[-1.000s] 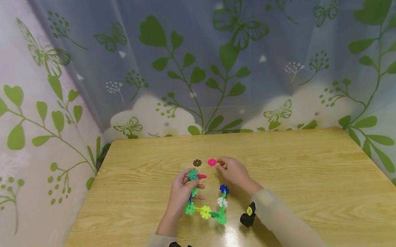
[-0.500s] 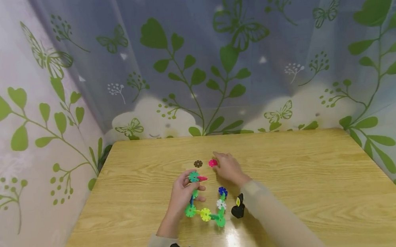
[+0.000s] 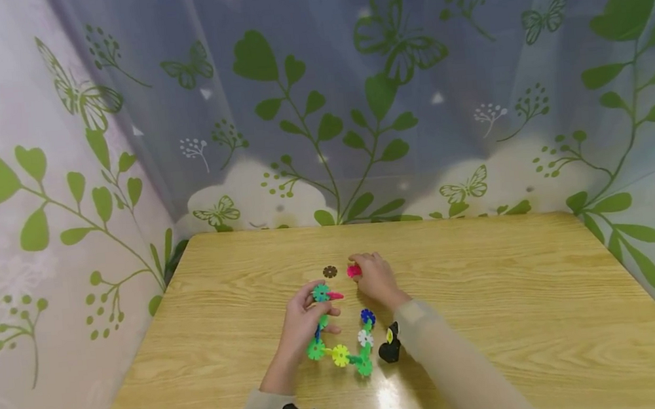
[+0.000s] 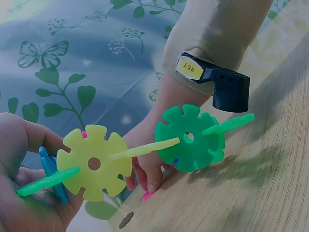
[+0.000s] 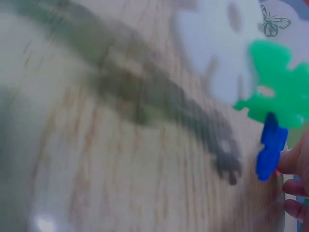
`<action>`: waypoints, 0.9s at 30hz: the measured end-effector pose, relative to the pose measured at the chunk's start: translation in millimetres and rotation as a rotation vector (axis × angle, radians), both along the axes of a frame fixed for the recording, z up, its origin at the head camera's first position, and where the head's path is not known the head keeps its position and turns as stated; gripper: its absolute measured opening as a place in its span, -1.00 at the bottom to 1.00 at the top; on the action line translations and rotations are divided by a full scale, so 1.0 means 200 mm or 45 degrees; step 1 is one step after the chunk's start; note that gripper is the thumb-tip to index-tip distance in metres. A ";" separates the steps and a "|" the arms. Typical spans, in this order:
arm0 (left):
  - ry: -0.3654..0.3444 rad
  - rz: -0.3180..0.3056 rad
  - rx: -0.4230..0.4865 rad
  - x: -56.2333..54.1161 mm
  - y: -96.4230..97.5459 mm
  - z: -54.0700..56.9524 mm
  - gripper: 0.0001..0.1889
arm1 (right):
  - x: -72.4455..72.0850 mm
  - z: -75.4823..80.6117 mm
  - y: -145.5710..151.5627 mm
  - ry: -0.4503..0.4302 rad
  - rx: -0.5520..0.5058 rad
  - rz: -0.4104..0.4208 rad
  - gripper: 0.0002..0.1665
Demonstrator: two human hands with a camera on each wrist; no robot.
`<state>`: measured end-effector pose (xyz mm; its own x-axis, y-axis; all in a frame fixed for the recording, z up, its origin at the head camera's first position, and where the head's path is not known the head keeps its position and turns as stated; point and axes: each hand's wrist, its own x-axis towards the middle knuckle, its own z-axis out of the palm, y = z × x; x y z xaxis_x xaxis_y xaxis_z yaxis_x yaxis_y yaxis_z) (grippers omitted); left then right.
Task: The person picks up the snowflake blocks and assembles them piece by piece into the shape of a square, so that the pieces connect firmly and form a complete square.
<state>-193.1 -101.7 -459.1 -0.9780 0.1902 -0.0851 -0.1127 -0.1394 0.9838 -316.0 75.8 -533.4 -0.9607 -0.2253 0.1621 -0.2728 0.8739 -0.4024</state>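
Observation:
My left hand [image 3: 298, 318] grips one end of a chain of slotted plastic snowflake discs [image 3: 340, 355], by a teal disc [image 3: 321, 293] with a pink disc [image 3: 336, 296] joined to it. Yellow, green, white and blue discs make up the rest, curving toward me and up the right side to a blue disc [image 3: 368, 317]. Farther back, my right hand [image 3: 378, 282] pinches a loose pink snowflake disc [image 3: 354, 271] at the tabletop. In the left wrist view that disc [image 4: 147, 195] shows under the fingertips. The right wrist view has the chain's blue end [image 5: 270, 150] close to the lens.
A brown snowflake disc [image 3: 330, 272] lies flat on the wooden table [image 3: 490, 294], left of the loose pink one. Black wrist cameras sit on both sleeves. Patterned curtains [image 3: 317, 100] stand behind the table and to its sides.
My right hand has moved slightly left, over the loose pink disc, and its fingers have closed on it. My left hand keeps its grip on the chain, almost unmoved.

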 end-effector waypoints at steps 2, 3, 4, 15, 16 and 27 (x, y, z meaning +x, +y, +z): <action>0.002 0.004 0.000 0.00 0.00 0.00 -0.48 | 0.00 0.00 0.00 -0.014 0.008 0.008 -0.47; 0.002 0.008 -0.002 0.00 0.00 0.00 -0.48 | 0.00 0.00 0.00 -0.024 0.010 0.009 -0.47; 0.001 0.013 -0.005 0.00 0.00 0.00 -0.48 | 0.00 0.01 0.00 -0.043 0.010 0.006 -0.47; 0.025 0.024 0.024 -0.05 -0.01 -0.15 -0.50 | 0.02 0.06 0.00 -0.153 0.002 -0.032 -0.71; 0.024 0.024 0.031 -0.05 -0.01 -0.15 -0.50 | 0.03 0.06 0.00 -0.146 -0.026 -0.025 -0.71; 0.032 0.036 0.063 -0.05 0.00 -0.15 -0.52 | 0.17 0.11 0.07 -0.162 -0.331 -0.019 -0.83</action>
<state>-203.3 -101.8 -489.2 -0.9848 0.1657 -0.0517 -0.0834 -0.1905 0.9781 -281.2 89.2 -512.3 -0.9799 -0.1779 0.0904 -0.1938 0.7404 -0.6436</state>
